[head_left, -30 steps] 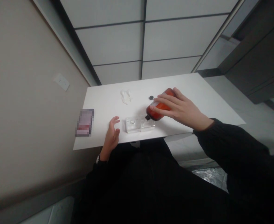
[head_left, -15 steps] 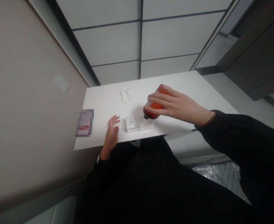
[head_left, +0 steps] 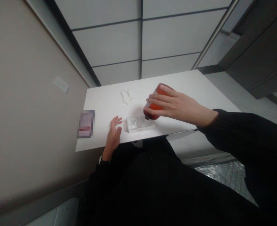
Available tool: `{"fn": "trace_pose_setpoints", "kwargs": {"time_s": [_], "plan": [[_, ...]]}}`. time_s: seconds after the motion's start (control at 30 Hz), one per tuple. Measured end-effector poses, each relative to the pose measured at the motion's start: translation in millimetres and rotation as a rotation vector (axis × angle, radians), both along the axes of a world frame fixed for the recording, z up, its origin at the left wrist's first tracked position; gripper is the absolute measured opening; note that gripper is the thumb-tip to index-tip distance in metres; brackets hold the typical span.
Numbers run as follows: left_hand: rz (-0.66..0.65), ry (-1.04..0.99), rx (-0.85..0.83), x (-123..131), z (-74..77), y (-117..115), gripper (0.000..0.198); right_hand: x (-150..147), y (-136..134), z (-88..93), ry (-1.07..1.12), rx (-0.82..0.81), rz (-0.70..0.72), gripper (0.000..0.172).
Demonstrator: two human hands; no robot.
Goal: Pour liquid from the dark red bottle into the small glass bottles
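Note:
My right hand is wrapped round a bottle of red-orange liquid, tilted so its dark mouth points down and left. The mouth is just over the right half of a clear plastic container with two compartments; whether liquid is flowing I cannot make out. The container lies near the table's front edge. My left hand rests at the edge, left of the container, with fingers apart and nothing in them.
Crumpled white tissue lies on the white table behind the container. A blurred pinkish flat item is at the table's left end. A wall with a socket stands on the left, and a panelled white door behind.
The bottle and my right hand have shifted very slightly left. My left hand and the container stay almost where they were.

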State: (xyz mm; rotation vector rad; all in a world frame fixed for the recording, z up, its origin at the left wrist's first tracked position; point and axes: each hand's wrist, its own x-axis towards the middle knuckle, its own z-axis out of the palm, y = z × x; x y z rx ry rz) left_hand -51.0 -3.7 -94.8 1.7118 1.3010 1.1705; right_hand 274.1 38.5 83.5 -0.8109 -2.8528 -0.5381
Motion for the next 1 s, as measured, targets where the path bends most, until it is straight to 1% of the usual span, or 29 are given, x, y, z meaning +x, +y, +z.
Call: {"fn": "trace_pose_setpoints", "kwargs": {"time_s": [0.07, 0.13, 0.2, 0.27, 0.37, 0.43, 0.5, 0.6, 0.7, 0.77, 0.87, 0.93, 1.0], "plan": [[-0.004, -0.007, 0.001, -0.2, -0.7, 0.4, 0.074, 5.1, 1.2, -5.9, 0.022, 0.052, 0.011, 0.069], [-0.002, -0.02, 0.002, -0.1, -1.7, 1.0, 0.074, 12.1, 3.2, -14.4, 0.053, 0.09, 0.023, 0.062], [0.001, -0.033, 0.002, 0.0, -3.0, 1.9, 0.074, 20.5, 5.5, -26.3, 0.103, 0.085, 0.003, 0.055], [0.0, -0.041, 0.003, -0.3, -4.3, 2.5, 0.074, 29.7, 7.0, -41.5, 0.189, 0.028, -0.06, 0.053], [0.001, -0.031, 0.002, -1.4, -5.5, 2.5, 0.073, 43.7, 5.0, -68.6, 0.367, -0.108, -0.161, 0.059], [0.0, -0.012, 0.015, -1.6, -3.3, 1.3, 0.073, 51.7, 0.1, -87.9, 0.525, -0.197, -0.221, 0.062], [0.001, 0.021, 0.055, 0.7, 4.2, -0.7, 0.073, 56.9, -6.5, -107.2, 0.727, -0.294, -0.28, 0.068], [-0.022, 0.156, 0.153, 12.6, 27.0, -2.5, 0.077, 56.4, -15.7, -135.1, 0.997, -0.459, -0.381, 0.08], [-0.11, 0.349, 0.255, 33.8, 53.3, 3.7, 0.089, 46.5, -19.8, -157.8, 1.184, -0.588, -0.456, 0.09], [-0.184, 0.448, 0.285, 48.5, 64.4, 13.2, 0.094, 37.6, -19.6, -167.8, 1.262, -0.633, -0.468, 0.094], [-0.275, 0.516, 0.247, 62.8, 68.2, 29.1, 0.096, 26.4, -16.5, -174.1, 1.292, -0.689, -0.437, 0.095], [-0.291, 0.524, 0.205, 65.6, 66.2, 36.6, 0.095, 21.9, -13.4, -174.1, 1.283, -0.73, -0.416, 0.095], [-0.279, 0.528, 0.18, 64.3, 64.5, 41.1, 0.094, 19.6, -10.0, -172.4, 1.274, -0.769, -0.406, 0.095]]}}
